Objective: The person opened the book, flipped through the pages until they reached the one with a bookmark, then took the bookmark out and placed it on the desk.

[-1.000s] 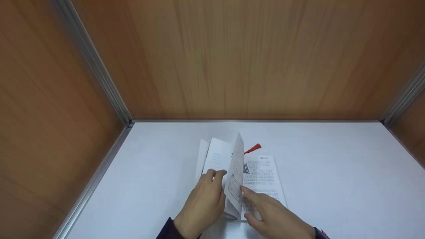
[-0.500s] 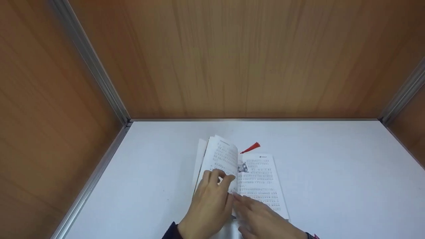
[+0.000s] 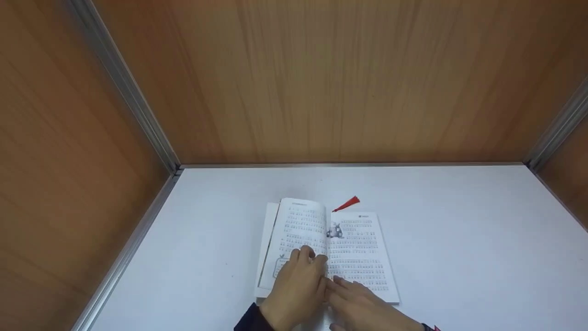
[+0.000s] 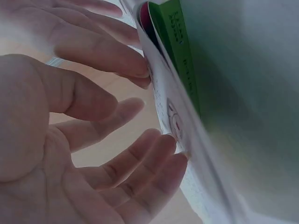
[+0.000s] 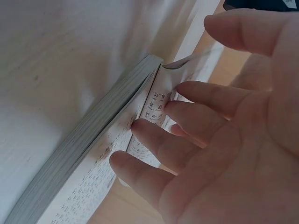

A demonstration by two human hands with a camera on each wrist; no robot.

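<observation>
white tabletop (image 3: 459, 239) | wood-grain walls (image 3: 349, 78) 3 sides | alu corner strips (image 3: 133, 99)

Both hands low at the 6 o'clock edge, side by side

Left hand (image 3: 296, 287) lies palm down, fingers (image 3: 307, 254) relaxed and reaching toward 12 o'clock; right hand (image 3: 363, 309) touches it from the 3 o'clock side, fingers (image 5: 154, 140) straight and spread, dark sleeves at both wrists.
</observation>
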